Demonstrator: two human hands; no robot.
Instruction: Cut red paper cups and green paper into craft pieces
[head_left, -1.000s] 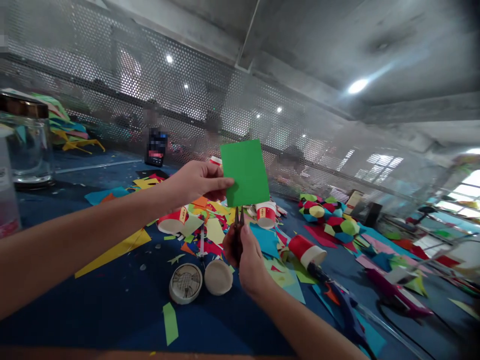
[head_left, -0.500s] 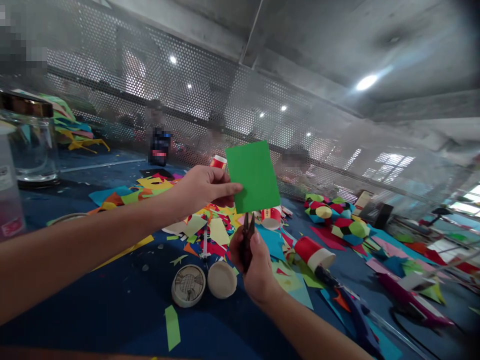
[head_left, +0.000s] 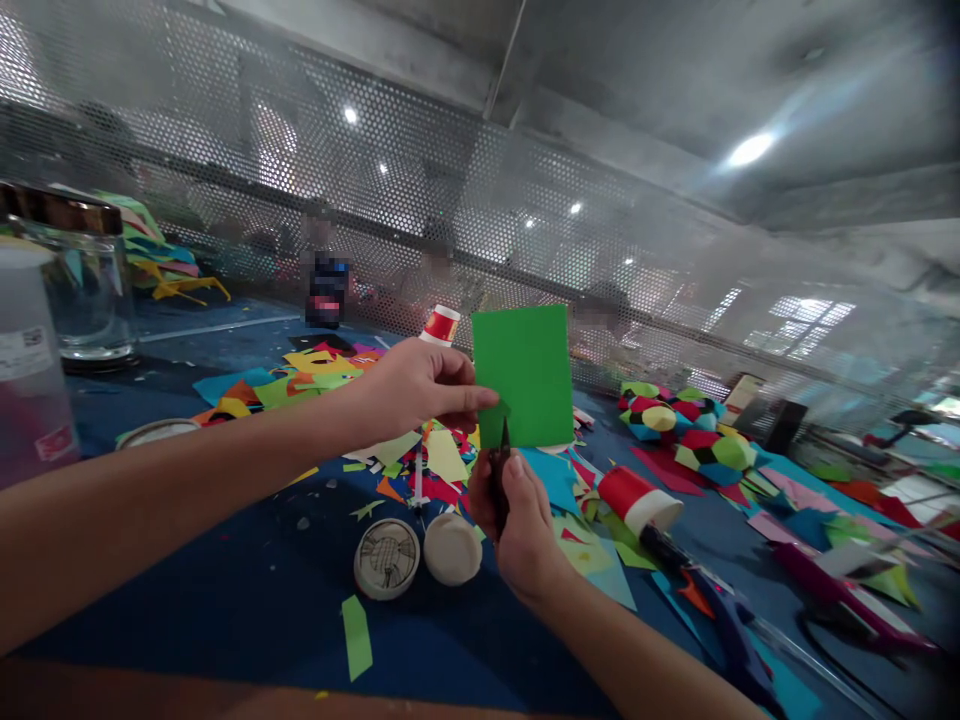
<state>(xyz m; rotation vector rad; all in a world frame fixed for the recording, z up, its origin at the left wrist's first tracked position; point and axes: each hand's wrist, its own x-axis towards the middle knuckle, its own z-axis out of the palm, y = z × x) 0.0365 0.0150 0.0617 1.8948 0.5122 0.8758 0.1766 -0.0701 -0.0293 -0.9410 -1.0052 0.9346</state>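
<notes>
My left hand [head_left: 431,392] pinches a square of green paper [head_left: 529,370] by its lower left edge, holding it upright above the table. In my right hand [head_left: 521,515] is a pair of dark scissors [head_left: 500,470], blades pointing up. One blade lies in front of the paper's lower edge, near my left fingertips; the other seems to be behind the sheet. My right fingers are closed round the handles, which are mostly hidden. Below my hands lie a round piece with a line drawing [head_left: 386,558] and a plain pale round piece [head_left: 453,550].
Coloured paper scraps [head_left: 446,460] cover the middle of the blue table [head_left: 247,590]. A red paper cup [head_left: 637,498], a blue glue gun [head_left: 712,610] and a purple glue gun [head_left: 847,595] lie to the right. Patchwork paper balls [head_left: 712,450] sit behind; a glass jar [head_left: 94,300] stands left.
The scissors have come up to the green paper, and one blade now overlaps its lower edge. The paper has turned a little straighter and shifted slightly right and down in view.
</notes>
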